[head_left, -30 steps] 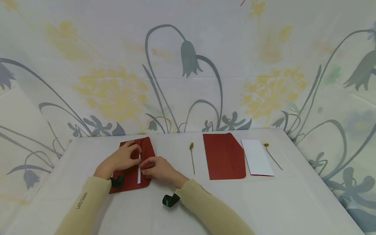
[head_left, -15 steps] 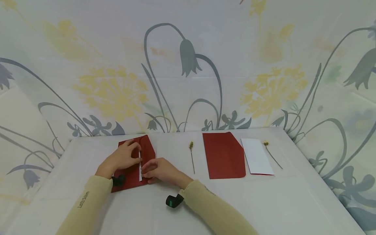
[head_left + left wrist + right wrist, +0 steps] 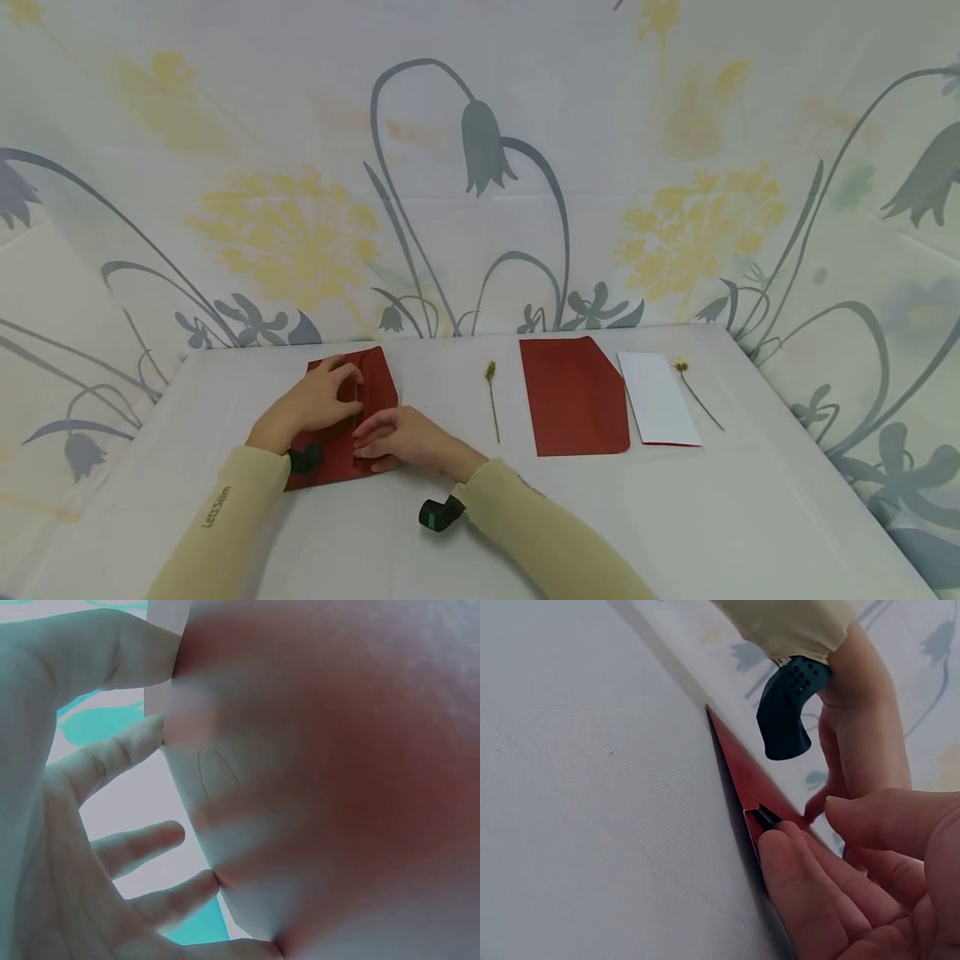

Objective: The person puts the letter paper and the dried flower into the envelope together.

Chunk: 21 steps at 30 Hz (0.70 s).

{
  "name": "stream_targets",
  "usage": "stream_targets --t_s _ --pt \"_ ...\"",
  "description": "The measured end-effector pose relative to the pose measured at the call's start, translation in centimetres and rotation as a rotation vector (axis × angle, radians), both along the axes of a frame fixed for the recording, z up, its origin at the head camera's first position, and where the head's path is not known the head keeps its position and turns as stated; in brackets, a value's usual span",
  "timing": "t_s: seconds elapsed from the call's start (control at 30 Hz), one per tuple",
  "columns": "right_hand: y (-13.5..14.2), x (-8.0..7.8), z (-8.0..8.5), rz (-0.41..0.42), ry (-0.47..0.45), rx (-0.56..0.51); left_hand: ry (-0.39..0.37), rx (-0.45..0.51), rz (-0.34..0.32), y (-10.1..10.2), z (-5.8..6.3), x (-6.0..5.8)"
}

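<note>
A red envelope (image 3: 381, 379) lies at the left of the table, its pointed flap spread towards the right. My left hand (image 3: 318, 400) rests on it, with spread fingertips touching its surface near the opening. From the right, my right hand (image 3: 412, 439) reaches to the lower part of the opening, its fingers touching the envelope there. In the right wrist view, the fingertips (image 3: 776, 851) sit right at a dark gap in the red paper, and the thumb stands apart from them. No white edge shows in the opening now. The left wrist view is blurred by red over the envelope.
Right of centre lies a second red envelope (image 3: 573, 400), with a folded white card (image 3: 658, 400) beside it. One dried flower (image 3: 492, 400) lies between the envelopes; another dried flower (image 3: 697, 392) is right of the card. A flower-patterned cloth (image 3: 480, 242) hangs behind the white table (image 3: 750, 525).
The white strip of card at the envelope's opening has narrowed, then vanished inside. My right hand has shifted slightly downwards and then left along the opening; the left hand has barely moved.
</note>
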State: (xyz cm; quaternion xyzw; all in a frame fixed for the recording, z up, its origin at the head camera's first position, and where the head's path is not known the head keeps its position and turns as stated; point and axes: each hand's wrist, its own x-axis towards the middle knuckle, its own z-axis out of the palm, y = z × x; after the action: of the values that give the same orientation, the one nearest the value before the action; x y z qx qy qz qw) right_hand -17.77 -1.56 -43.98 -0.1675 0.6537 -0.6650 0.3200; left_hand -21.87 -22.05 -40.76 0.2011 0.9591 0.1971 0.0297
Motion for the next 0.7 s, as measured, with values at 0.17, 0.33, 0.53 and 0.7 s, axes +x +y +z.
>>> stream_targets --t_s 0.17,0.33,0.53,0.7 --pt "0.13 -0.27 -0.23 -0.013 -0.020 -0.013 -0.013 0.017 0.000 0.07 0.07 0.11" --pt "0.36 -0.40 -0.33 -0.024 -0.015 -0.009 -0.027 0.013 0.007 0.12 0.21 0.22" --pt "0.32 -0.44 -0.50 -0.007 0.004 -0.001 -0.020 -0.017 -0.005 0.18 0.18 0.24" --pt "0.35 -0.42 -0.65 -0.011 0.017 0.013 -0.029 -0.028 -0.013 0.19 -0.08 0.14"
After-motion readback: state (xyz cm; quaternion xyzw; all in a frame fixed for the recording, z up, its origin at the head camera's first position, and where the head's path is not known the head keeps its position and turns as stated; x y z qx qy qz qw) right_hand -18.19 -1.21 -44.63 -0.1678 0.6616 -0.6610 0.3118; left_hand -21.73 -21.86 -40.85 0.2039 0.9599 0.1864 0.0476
